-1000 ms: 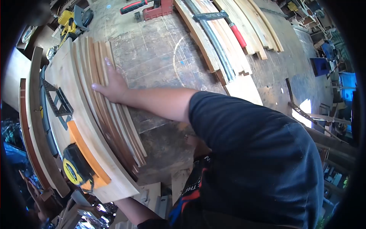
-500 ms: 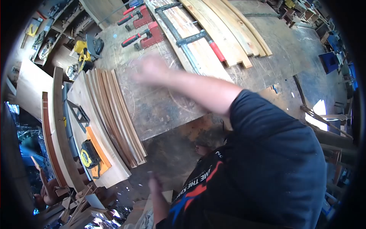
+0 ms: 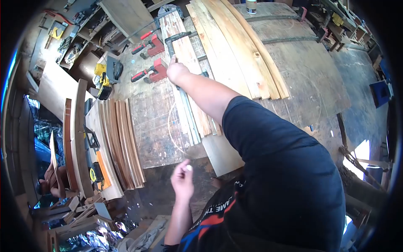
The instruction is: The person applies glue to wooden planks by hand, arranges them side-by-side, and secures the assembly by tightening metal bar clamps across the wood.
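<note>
My right hand reaches across the bench and is closed over the dark bar clamp, beside a narrow wooden panel. One finger points away from the others, and my forearm covers part of the clamp and panel. Near the bench's front edge, my left hand is raised with its fingers curled. A small white spot shows at its fingertips, too small to name. Two red clamps with red-and-black handles lie just left of my right hand.
Long pale boards lie right of the panel. A stack of thin boards and a yellow tape measure are at the left. A yellow power tool sits on the bench's far left. Another person is at the lower left.
My right hand, blurred above the bench before, now rests on the bar clamp. My left hand has risen towards the bench edge. The whole view has shifted.
</note>
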A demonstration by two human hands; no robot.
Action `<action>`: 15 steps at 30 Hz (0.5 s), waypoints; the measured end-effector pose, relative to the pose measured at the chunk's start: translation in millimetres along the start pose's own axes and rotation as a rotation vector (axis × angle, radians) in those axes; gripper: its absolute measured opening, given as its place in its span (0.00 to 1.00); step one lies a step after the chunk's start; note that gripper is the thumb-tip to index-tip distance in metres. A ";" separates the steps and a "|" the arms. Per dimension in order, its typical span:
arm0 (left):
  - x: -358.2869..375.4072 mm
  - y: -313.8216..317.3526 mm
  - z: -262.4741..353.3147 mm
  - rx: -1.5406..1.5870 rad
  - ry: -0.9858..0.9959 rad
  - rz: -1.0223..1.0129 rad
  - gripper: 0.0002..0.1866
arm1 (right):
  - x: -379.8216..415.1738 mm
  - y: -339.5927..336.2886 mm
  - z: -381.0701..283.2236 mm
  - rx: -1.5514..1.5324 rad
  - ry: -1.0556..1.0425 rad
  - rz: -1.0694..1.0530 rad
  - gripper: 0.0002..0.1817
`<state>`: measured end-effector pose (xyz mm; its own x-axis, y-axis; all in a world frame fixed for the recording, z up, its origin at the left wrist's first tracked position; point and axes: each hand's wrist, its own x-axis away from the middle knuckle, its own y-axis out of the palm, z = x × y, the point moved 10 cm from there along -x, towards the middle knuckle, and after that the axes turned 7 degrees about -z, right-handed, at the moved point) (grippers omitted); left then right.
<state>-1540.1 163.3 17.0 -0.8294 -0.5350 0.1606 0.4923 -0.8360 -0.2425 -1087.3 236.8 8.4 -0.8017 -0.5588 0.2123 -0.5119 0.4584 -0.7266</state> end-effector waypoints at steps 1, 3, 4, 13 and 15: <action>-14.4 -12.0 -0.1 -0.033 -0.018 0.073 0.15 | -3.4 3.4 0.7 0.003 -0.010 0.006 0.42; -57.7 -35.2 -19.8 -0.070 -0.069 0.176 0.18 | 3.8 4.5 -1.7 0.045 -0.045 -0.022 0.44; -76.2 -35.9 -15.0 -0.135 -0.075 0.207 0.19 | 17.8 -10.8 -8.3 0.079 -0.070 -0.049 0.46; -158.5 43.9 27.3 -0.498 0.077 0.052 0.33 | 98.9 -173.6 89.4 -0.435 -0.174 0.032 0.48; -161.7 44.8 23.3 -0.604 0.156 0.108 0.34 | 123.6 -183.4 126.2 -0.705 -0.208 0.073 0.40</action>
<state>-1377.8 209.5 2.5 -0.8346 -0.5502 -0.0258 0.3776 -0.5374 -0.7541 -1053.5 -3.6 85.4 -0.8023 -0.5970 0.0003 -0.5922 0.7957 -0.1272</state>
